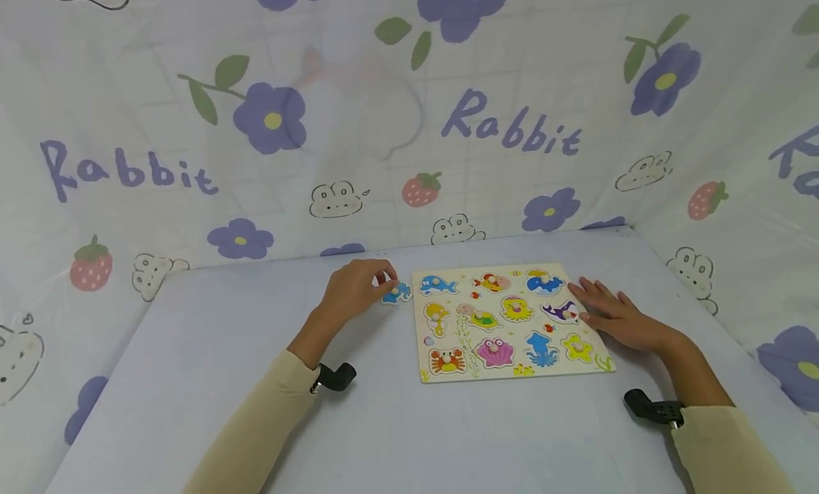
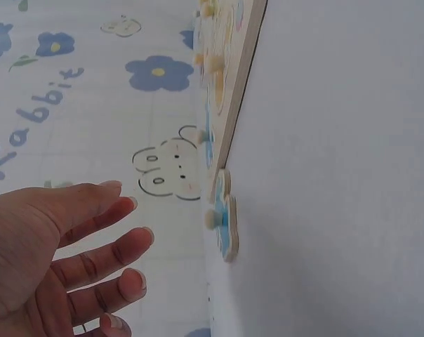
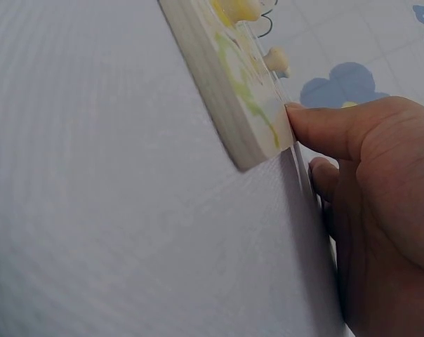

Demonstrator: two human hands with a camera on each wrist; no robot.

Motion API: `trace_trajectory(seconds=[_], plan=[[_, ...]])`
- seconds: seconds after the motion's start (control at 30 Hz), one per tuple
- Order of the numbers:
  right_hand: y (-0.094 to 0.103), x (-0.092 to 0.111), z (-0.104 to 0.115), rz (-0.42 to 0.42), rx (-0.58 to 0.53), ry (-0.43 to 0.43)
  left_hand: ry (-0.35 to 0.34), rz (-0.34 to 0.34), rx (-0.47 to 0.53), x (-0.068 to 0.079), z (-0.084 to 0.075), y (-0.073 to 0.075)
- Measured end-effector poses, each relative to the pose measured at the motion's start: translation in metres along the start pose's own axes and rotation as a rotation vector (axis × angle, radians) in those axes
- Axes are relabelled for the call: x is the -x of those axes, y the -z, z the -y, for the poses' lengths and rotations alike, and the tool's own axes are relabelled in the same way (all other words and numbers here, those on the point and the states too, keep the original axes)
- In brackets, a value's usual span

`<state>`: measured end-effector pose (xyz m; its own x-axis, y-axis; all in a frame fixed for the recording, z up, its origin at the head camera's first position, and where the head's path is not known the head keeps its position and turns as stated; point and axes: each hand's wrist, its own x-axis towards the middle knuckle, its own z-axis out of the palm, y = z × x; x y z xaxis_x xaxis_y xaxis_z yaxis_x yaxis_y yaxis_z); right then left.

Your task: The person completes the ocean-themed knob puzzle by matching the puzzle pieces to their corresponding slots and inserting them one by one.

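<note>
A small blue knobbed puzzle piece [image 1: 397,293] lies flat on the table just left of a wooden sea-animal puzzle board [image 1: 418,337]. My left hand [image 1: 358,284] is over that piece in the head view. In the left wrist view the fingers of this hand [image 2: 71,260] are loosely bent and apart from the piece [image 2: 224,228], whose round wooden knob stands uncovered. At the board's right side, my right hand [image 1: 617,316] rests with extended fingers. Its thumb touches the board's edge [image 3: 254,140] in the right wrist view.
On the board are several knobbed pieces, among them a crab [image 1: 447,361], a pink shell [image 1: 495,352] and a yellow star [image 1: 578,347]. A blue squid picture [image 1: 542,350] shows no knob. Behind the white table [image 1: 499,437] hangs a patterned curtain [image 1: 365,138].
</note>
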<state>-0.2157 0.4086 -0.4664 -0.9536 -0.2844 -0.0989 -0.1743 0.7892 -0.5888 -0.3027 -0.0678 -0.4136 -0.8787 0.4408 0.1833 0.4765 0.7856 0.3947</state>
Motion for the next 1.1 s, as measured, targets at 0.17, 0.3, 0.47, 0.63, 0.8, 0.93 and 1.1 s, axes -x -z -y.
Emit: trace_trajectory(seconds=[0.17, 0.3, 0.47, 0.63, 0.8, 0.93, 1.1], plan=[[0.001, -0.001, 0.000, -0.001, 0.009, -0.007, 0.023, -0.021, 0.002, -0.003, 0.011, 0.001], [0.002, -0.002, 0.001, -0.005, 0.001, -0.007, 0.047, -0.035, 0.000, -0.005, 0.019, -0.002], [0.001, -0.002, 0.002, -0.004, -0.007, -0.013, 0.067, -0.008, -0.009, -0.007, 0.025, -0.009], [0.000, -0.002, 0.001, -0.006, -0.010, -0.006, 0.079, 0.018, -0.010, -0.010, 0.029, -0.015], [0.000, -0.001, 0.000, -0.007, -0.013, 0.002, 0.087, 0.045, 0.006, -0.011, 0.030, -0.021], [0.000, -0.001, 0.000, -0.010, -0.012, 0.000, 0.082, 0.093, 0.012, -0.010, 0.030, -0.023], [0.000, -0.001, 0.001, -0.012, -0.010, 0.000, 0.083, 0.123, 0.010, -0.009, 0.029, -0.025]])
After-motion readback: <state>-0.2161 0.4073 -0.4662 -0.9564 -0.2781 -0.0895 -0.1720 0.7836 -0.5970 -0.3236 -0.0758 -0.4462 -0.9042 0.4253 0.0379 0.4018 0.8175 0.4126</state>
